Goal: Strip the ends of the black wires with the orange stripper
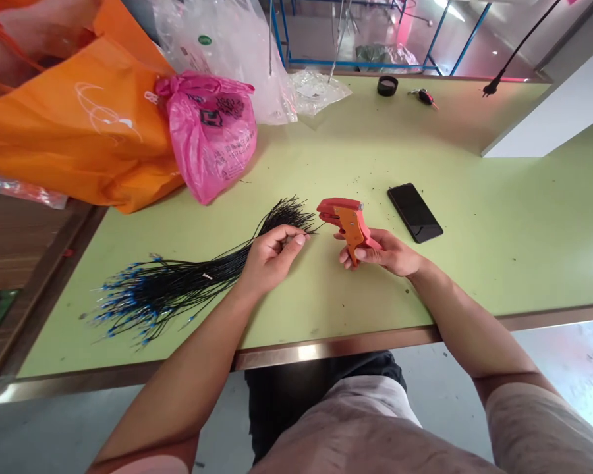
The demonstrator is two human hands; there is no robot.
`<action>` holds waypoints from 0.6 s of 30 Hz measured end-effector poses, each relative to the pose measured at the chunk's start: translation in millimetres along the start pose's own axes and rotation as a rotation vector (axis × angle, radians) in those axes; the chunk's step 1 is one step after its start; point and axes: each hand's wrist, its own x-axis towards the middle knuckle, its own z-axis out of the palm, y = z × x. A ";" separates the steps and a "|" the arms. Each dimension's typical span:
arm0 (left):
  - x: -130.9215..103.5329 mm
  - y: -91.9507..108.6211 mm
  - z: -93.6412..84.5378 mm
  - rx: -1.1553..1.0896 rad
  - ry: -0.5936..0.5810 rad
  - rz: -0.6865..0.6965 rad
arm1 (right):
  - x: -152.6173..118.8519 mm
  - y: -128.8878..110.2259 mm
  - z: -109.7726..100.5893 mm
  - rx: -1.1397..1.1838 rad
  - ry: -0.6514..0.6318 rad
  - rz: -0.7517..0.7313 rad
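My left hand [275, 255] pinches a thin black wire near its end, between thumb and forefinger. Beneath and beside that hand lies a bundle of black wires [192, 276], with blue terminals [136, 293] at the left end and bare cut ends at the right. Wrapped around the handles of a red and orange wire stripper [350, 224] is my right hand [383, 253]. The tool's jaws face left, close to the tip of the pinched wire; whether they touch it I cannot tell.
A phone [415, 212] lies right of the stripper. Farther back are a black ring [387, 85] and keys [425, 97]. An orange bag [79, 125], a pink bag [212, 138] and clear plastic [227, 46] crowd the left rear. A white post [543, 105] stands at right.
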 end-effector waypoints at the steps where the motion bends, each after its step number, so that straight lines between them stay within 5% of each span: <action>1: -1.3 0.9 0.3 0.001 -0.004 0.006 | -0.3 -0.5 2.1 0.005 0.021 0.011; 12: -4.6 5.7 -3.7 -0.026 0.102 0.072 | -2.0 3.9 11.3 0.111 -0.058 0.061; 18: -3.7 3.7 -3.9 0.171 0.148 0.170 | -15.4 -34.8 3.6 0.083 0.342 -0.175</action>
